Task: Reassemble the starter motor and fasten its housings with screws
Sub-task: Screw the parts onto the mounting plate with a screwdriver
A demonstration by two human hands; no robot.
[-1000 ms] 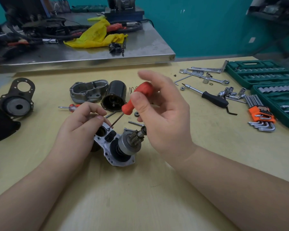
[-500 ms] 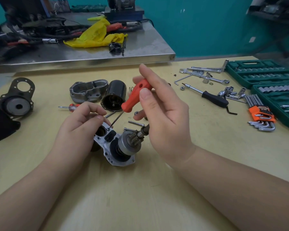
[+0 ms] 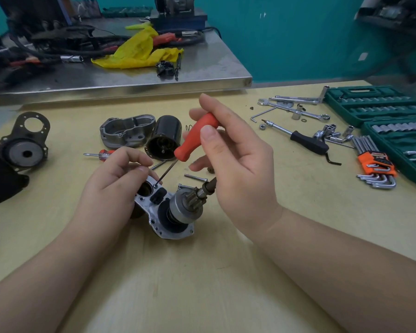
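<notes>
1. Holding the red screwdriver (image 3: 194, 138) with pinched fingers and thumb, the right hand (image 3: 235, 169) is up above the table (image 3: 202, 272).
2. The thin dark shaft slants down to the left. Its tip sits on a small screw (image 3: 155, 186) in the silver plate (image 3: 151, 212) of the starter motor.
3. The left hand (image 3: 111, 186) is curled over the left end of that plate and grips it. Its fingertips are right beside the screw.
4. The plate lies in the middle of the table, near the person. A gear part (image 3: 190, 203) with teeth sticks up from it, pointing toward the right hand.
5. Behind the hands lie a grey metal cover (image 3: 126, 131) and a black round can (image 3: 165, 138), side by side.
6. A small screwdriver (image 3: 99, 154) lies left of the can.
7. Loose long bolts (image 3: 195, 177) lie between the can and the gear part.
8. Far right are green tool cases (image 3: 380, 109), wrenches (image 3: 296, 109) and a bunch of bent keys in an orange holder (image 3: 375, 169).
</notes>
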